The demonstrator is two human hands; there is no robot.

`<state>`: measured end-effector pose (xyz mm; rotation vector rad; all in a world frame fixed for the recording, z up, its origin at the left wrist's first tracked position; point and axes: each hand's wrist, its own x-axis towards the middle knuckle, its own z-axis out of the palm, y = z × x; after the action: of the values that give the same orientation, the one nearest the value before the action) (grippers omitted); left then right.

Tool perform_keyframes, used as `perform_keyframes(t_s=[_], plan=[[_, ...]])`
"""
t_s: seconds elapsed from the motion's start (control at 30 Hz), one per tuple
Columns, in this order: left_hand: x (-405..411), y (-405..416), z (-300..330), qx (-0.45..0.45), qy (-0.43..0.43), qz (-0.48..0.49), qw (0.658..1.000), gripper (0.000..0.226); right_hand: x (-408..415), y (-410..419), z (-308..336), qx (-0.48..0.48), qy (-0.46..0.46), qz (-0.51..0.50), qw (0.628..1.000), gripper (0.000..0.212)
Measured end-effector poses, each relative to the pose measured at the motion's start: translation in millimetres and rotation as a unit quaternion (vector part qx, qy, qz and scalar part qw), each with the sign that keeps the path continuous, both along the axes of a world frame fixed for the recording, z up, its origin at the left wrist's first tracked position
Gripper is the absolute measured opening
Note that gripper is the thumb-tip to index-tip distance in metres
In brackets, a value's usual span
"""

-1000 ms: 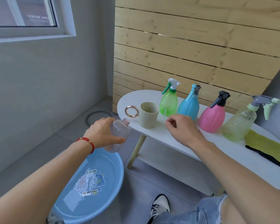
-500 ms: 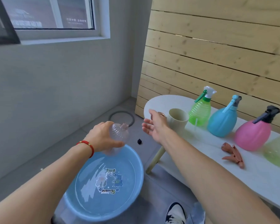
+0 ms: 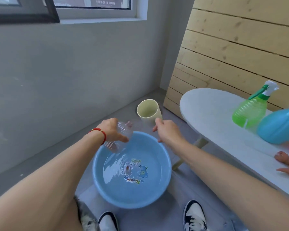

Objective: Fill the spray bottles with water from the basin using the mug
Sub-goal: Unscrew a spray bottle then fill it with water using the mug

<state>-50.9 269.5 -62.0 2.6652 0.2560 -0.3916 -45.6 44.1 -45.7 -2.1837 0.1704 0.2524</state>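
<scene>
Here, left hand [image 3: 111, 130]: curled round a clear bottle [image 3: 122, 137], tilted over the basin's far rim.
Right hand [image 3: 167, 132]: grips the cream mug [image 3: 148, 110], held in the air beyond the basin.
Basin [image 3: 163, 189]: blue, on the floor, holding water.
Table [image 3: 212, 114]: carries green [image 3: 250, 110] and blue [image 3: 279, 129] spray bottles.

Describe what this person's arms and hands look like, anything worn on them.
Both forearms are bare, with no sleeves, gloves or watch in view. The left hand has a thin red cord bracelet with a small gold bead at the wrist. The right hand shows nothing worn on it or its wrist; no rings are visible.
</scene>
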Motion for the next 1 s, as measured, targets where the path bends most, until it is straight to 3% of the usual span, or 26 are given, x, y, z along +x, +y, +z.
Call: perform_keyframes(t_s=[0.17, 0.33, 0.43, 0.7, 0.83, 1.0], plan=[[-4, 28, -29, 0.053, 0.084, 0.002, 0.995, 0.081, 7, 8, -90, -0.216, 0.003, 0.104, 0.971, 0.041], [-3, 51, -51, 0.054, 0.138, 0.026, 0.989, 0.078, 4, 5, -174, -0.46, -0.011, 0.207, 0.863, 0.032], [-2, 57, -58, 0.061, 0.162, 0.025, 0.985, 0.075, 0, 4, -204, -0.526, -0.004, 0.231, 0.818, 0.031], [3, 44, -67, 0.073, 0.189, -0.006, 0.979, 0.094, 1, 16, -250, -0.571, -0.038, 0.293, 0.765, 0.026], [7, 37, -69, 0.069, 0.195, -0.013, 0.978, 0.101, -5, 29, -269, -0.494, 0.022, 0.27, 0.826, 0.027], [10, 32, -66, 0.071, 0.19, -0.024, 0.979, 0.101, -4, 29, -266, -0.289, 0.106, 0.196, 0.931, 0.034]])
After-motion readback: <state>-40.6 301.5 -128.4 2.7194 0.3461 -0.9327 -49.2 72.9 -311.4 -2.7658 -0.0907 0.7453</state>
